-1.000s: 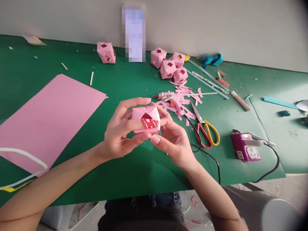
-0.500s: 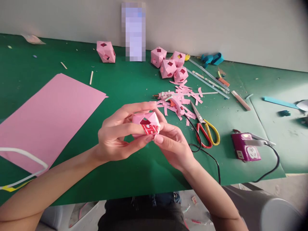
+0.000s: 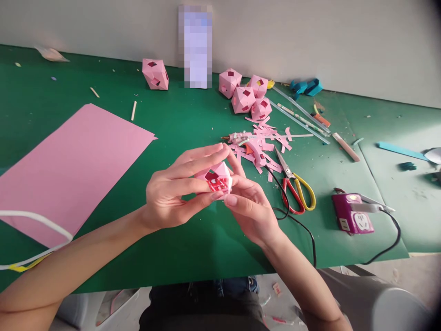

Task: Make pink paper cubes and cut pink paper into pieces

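Between both hands, above the green table, is a pink folded-paper ball [image 3: 223, 171] with a cut-out opening on top and a red patterned strip on its front side. My left hand [image 3: 175, 188] wraps it from the left, thumb below and fingers over the top and front. On the right edge, my right hand [image 3: 250, 202] pinches the ball between thumb and fingers. The hands hide much of the ball. Just beyond them lies a pink glue gun [image 3: 255, 151] among pink paper scraps [image 3: 270, 146]. Scissors [image 3: 292, 184] with red and yellow handles rest open to the right.
Pink sheets [image 3: 79, 161] lie at left. Several finished-looking paper balls [image 3: 243, 99] cluster at the back, and another ball [image 3: 155, 74] stands apart. A purple power adapter [image 3: 352, 214] with a black cord sits at right. A blurred upright panel [image 3: 195, 50] leans by the wall.
Both hands stay around the paper ball, which has turned slightly, its opening and red strip tilting. The left fingers have shifted over the top. The whole view has moved a little.
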`<state>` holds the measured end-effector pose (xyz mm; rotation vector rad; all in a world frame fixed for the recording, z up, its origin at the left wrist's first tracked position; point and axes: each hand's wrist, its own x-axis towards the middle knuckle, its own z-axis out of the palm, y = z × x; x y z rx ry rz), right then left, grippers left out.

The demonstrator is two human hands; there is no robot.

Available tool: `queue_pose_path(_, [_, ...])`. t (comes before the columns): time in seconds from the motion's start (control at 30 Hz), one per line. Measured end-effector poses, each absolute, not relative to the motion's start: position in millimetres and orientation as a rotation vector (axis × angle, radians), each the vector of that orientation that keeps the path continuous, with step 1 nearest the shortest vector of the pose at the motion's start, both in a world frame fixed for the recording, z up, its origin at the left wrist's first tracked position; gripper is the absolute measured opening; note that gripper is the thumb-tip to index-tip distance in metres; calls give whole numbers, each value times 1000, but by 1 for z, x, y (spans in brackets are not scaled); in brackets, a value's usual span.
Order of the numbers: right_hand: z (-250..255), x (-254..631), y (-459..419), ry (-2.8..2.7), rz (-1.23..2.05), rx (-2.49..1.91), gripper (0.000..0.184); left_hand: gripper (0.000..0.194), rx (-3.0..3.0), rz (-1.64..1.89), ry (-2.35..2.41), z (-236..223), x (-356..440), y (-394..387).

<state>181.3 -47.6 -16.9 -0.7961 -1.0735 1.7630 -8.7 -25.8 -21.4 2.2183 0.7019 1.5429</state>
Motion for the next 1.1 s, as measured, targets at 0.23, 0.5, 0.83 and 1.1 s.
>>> queue_pose_path(0.23, [-21, 183, -42, -1137, 1685, -808, 16, 32, 2078, 1584, 706, -31, -9, -23])
queue_pose_path(0.5, [-18, 181, -46, -1375, 1335, -1029, 17, 48, 2095, 1428, 780, -32, -14, -16])
queue_pose_path(0.83, [-12, 166, -55, -951, 1542, -968, 11, 36, 2294, 1628, 861, -35, -8, -14])
queue_pose_path(1.1, [-14, 159, -59, -915, 1545, -934, 10, 44, 2307, 1594, 855, -36, -9, -15])
